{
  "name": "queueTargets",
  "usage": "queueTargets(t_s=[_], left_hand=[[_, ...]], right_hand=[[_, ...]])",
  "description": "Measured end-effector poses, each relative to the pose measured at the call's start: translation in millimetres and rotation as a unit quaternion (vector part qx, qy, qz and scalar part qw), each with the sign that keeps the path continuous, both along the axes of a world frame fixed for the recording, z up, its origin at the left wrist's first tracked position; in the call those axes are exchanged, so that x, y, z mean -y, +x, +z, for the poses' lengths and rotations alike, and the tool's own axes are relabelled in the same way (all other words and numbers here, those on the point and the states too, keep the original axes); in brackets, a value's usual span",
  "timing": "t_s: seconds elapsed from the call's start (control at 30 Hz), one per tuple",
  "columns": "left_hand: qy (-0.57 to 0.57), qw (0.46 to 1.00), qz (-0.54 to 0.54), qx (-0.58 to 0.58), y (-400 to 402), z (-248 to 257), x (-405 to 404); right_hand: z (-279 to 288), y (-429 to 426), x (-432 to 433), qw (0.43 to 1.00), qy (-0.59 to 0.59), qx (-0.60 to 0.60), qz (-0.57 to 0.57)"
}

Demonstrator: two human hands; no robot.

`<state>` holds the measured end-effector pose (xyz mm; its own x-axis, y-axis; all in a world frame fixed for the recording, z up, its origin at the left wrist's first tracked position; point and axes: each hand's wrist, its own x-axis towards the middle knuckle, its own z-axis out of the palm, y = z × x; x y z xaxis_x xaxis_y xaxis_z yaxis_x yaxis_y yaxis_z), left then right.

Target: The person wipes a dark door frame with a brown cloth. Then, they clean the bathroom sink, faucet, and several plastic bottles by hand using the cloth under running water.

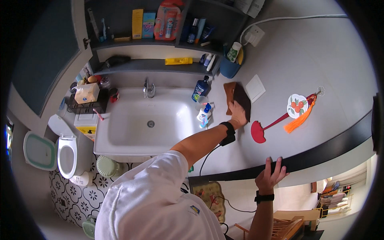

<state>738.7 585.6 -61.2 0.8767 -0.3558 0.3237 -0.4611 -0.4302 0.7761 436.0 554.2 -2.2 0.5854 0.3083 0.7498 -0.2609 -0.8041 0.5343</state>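
My left hand [237, 114] presses a folded brown cloth [243, 97] against the pale wall, just beside a white wall switch [255, 88]. One side of the cloth is lighter brown, the other very dark. Some of the left fingers are hidden. Lower right, my right hand [271, 175] rests against the black door frame [312, 156] with fingers apart and nothing held. Between the hands, a red hanging ornament [258, 132] lies against the wall, with a round fruit-patterned charm [297, 106] and an orange tassel [295, 122] above it.
Left of the cloth, a blue mouthwash bottle [200, 89] and a pump bottle [204, 112] stand by the white washbasin [151, 141]. A blue holder [230, 68] hangs above, near a plugged socket [255, 35]. Dark shelves [135, 66] hold toiletries. A toilet [66, 156] stands far left.
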Motion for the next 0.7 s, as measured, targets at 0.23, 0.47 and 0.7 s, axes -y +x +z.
queueTargets(t_s=[0.23, 0.47, 0.7], left_hand=[[-0.362, 0.927, -0.078, -0.060, -29.5, -83.7, 31.0], [-0.284, 0.945, 0.037, 0.161, 40.9, -18.8, 34.5], [-0.234, 0.920, -0.107, 0.294, -26.6, 82.0, -28.5]], right_hand=[[7.8, 1.1, -3.2, 0.999, -0.043, -0.011, 0.016], [1.1, 23.4, -11.6, 0.999, -0.025, 0.014, 0.041], [2.3, -1.9, -6.6, 0.999, -0.025, 0.005, -0.021]])
